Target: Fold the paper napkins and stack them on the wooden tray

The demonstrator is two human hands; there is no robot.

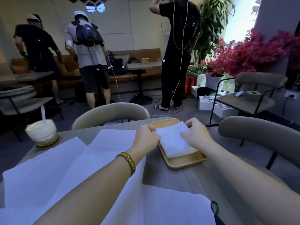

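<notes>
1. Table [170, 176]: grey top that fills the lower half of the frame and carries everything below.

2. Unfolded napkins [48, 176]: large white sheets spread flat and overlapping across the lower left and bottom centre. Both forearms pass over them. These look like the work left to do.

3. Wooden tray [186, 161]: pale oblong with a low rim, right of centre, long side running away from the viewer. Its near end is bare.

4. Folded napkin [173, 140]: white rectangle on the far and middle part of the tray, held at both sides. Its near edge shows some thickness, so it probably lies on others already stacked, though the number cannot be told.
   Step in hand, as judged: setting this piece down on the stack.
   Handling note: lower it level, line its corners up with the layers beneath, and keep it inside the rim. Let go of both sides together, then press the crease flat. Thin paper slides and springs open if it is dropped from one side.

5. Right hand [196, 132]: right of the napkin. The fingers curl over its far right corner and the thumb lies on top, pinching it. The wrist is low.

6. Left hand [146, 137]: at the napkin's left edge, knuckles up, fingertips curled and nipping the paper.

7. Drink cup [41, 132]: clear cup with a straw, on a coaster at left of frame, well apart from the tray.

8. Wristband [128, 161]: dark with yellow lettering, on the left wrist.
</notes>
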